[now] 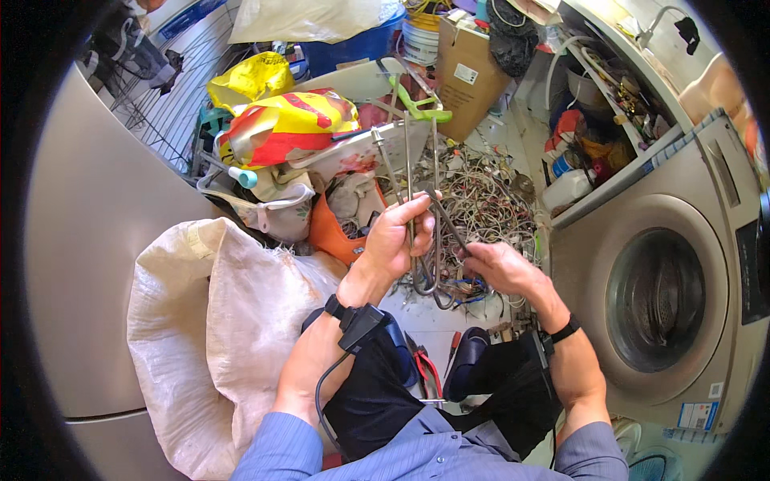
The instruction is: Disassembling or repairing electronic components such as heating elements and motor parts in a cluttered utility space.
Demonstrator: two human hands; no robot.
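A bent metal tube piece (408,152), with long straight legs and U-shaped loops at its lower end, stands upright in front of me. My left hand (399,238) is closed around its legs, thumb and fingers pinching near the middle. A dark slim rod (450,221) slants from my right hand (503,267) up to the left fingertips, where its upper end lies against or close to the tubes. The right fingers are closed on the rod's lower end. Its exact kind I cannot make out.
Tangled wires and scraps (489,200) cover the floor ahead. Red-handled pliers (427,370) lie between my feet. At left are a white woven sack (257,321) and an orange bag (327,228); a washing machine (585,264) stands right, a cardboard box (469,80) behind.
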